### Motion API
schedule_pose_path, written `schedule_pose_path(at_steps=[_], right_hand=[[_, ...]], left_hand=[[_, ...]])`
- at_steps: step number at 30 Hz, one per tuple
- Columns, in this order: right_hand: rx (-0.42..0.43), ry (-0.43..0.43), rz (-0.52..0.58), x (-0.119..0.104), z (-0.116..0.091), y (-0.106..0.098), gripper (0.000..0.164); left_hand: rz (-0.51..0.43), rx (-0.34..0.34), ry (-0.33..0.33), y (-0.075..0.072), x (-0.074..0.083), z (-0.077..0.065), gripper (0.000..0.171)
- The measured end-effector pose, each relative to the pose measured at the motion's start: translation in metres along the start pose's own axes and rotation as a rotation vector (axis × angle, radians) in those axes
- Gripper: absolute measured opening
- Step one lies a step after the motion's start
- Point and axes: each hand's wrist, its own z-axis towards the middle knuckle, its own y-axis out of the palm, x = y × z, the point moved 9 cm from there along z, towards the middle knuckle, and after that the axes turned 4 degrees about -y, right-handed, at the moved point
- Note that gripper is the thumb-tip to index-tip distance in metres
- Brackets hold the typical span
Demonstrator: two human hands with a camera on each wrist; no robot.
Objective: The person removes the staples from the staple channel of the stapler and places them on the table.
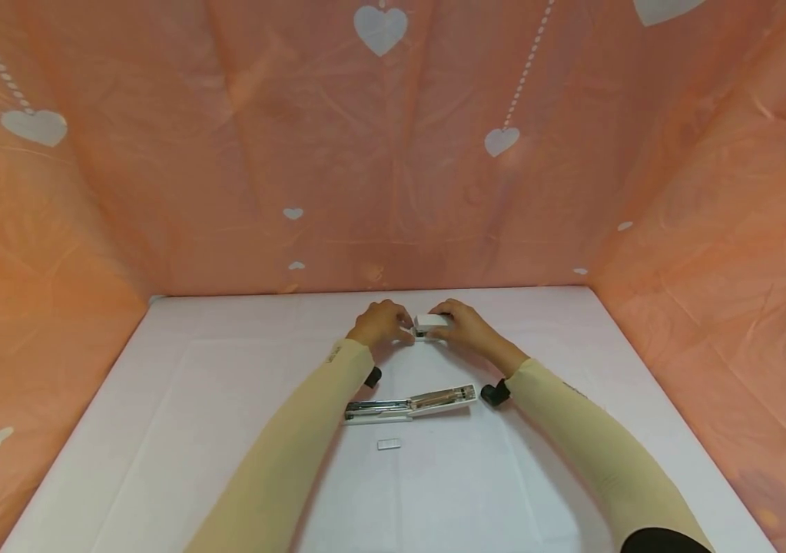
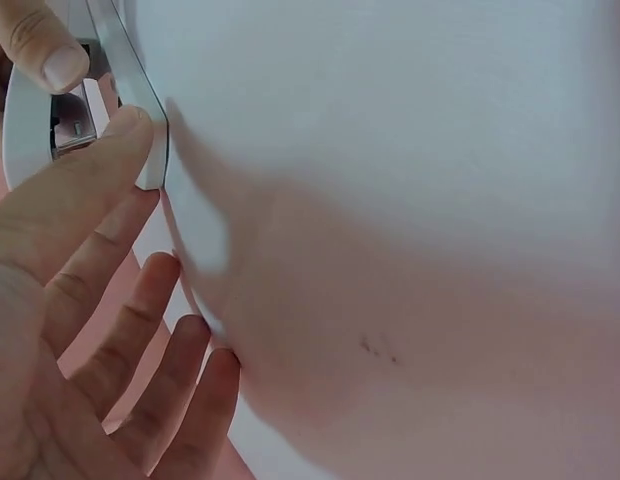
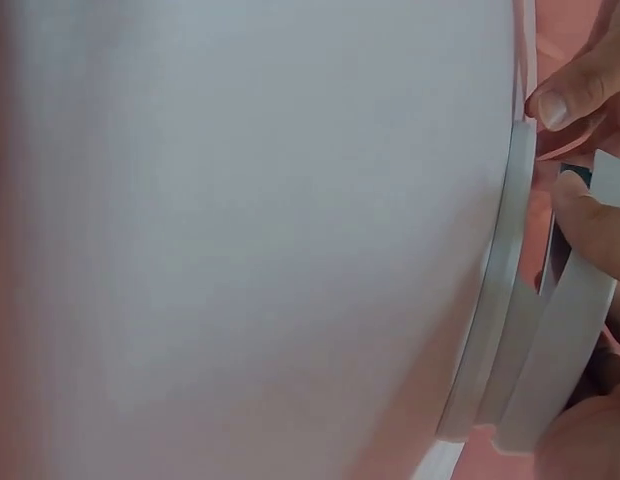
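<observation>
Near the back of the table is a white stapler (image 1: 430, 320), its upper arm lifted a little from its base. My left hand (image 1: 380, 323) pinches the front end of the base between thumb and index finger; the other fingers spread loosely in the left wrist view. From the other side, my right hand (image 1: 469, 329) grips the upper arm, with the thumb (image 3: 588, 222) near its front end. Closer to me lies a second stapler (image 1: 441, 398), swung wide open, its left end partly hidden by my left sleeve. A small strip of staples (image 1: 389, 444) lies in front of it.
A white cloth covers the table (image 1: 227, 399). Orange curtains (image 1: 393, 177) with pale hearts enclose the back and both sides. Black wrist cameras (image 1: 495, 394) hang under both forearms, near the open stapler.
</observation>
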Motion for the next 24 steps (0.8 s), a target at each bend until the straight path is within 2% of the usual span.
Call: schedule_pose_path(at_steps=[5, 11, 15, 20, 24], right_hand=[[0.012, 0.010, 0.003, 0.0001, -0.0011, 0.0004, 0.043], [0.022, 0.026, 0.001, 0.0037, -0.0015, 0.0001, 0.042], [0.017, 0.037, 0.013, 0.0029, -0.0021, -0.0005, 0.042], [0.013, 0.079, 0.060, 0.0020, -0.0050, 0.0002, 0.041], [0.029, 0.105, 0.116, 0.0068, -0.0076, -0.0035, 0.041]], left_hand=[[0.003, 0.022, -0.026, 0.0006, -0.0006, 0.0015, 0.031], [0.038, 0.048, -0.007, 0.0001, 0.0033, 0.0005, 0.028], [0.057, 0.057, -0.020, -0.0005, 0.0062, -0.0011, 0.028], [0.106, 0.052, -0.066, 0.0022, 0.0064, 0.0010, 0.026], [0.116, 0.059, -0.071, 0.0036, 0.0068, 0.0016, 0.025]])
